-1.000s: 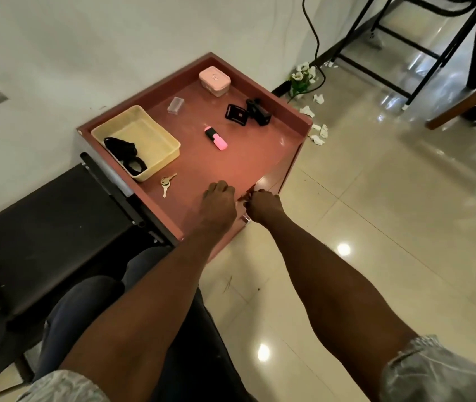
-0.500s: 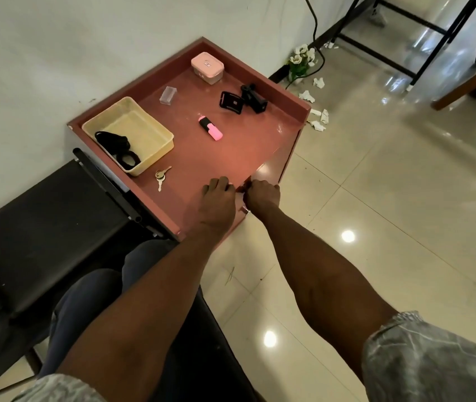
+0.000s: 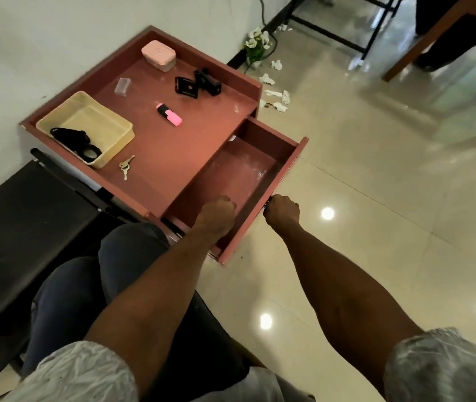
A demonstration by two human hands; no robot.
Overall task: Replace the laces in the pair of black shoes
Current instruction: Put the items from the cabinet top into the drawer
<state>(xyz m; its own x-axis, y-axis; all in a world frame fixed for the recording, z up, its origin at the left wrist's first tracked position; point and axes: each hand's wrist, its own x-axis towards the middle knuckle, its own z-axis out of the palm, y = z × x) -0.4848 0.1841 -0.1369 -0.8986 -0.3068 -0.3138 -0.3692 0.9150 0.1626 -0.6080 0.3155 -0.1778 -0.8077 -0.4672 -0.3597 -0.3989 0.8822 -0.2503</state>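
Fingers of the right hand (image 3: 283, 208) are curled round something small on the outer face of the drawer (image 3: 289, 161), most likely its pull, though the hand hides it; the left hand (image 3: 216, 210) hangs over the near end of the drawer with its fingers curled under, and I cannot tell whether it holds anything. From where I stand the drawer of the reddish cabinet (image 3: 149, 158) is drawn well out to the right, and what shows of its floor is bare but for pale smudges. No black shoes and no laces are anywhere in sight, so I judge this a search for them, very early in the job. On the cabinet top lie a cream tray (image 3: 115, 127) with black straps (image 3: 74, 139) in it at the left, keys (image 3: 126, 166) just near of it, a pink highlighter (image 3: 169, 114) in the middle, a pink case (image 3: 158, 55) at the far side and black clips (image 3: 199, 84) beside it. To do this well, pull level and straight so the drawer runs true, stop short of its end, and check the far corner under the top before closing it.
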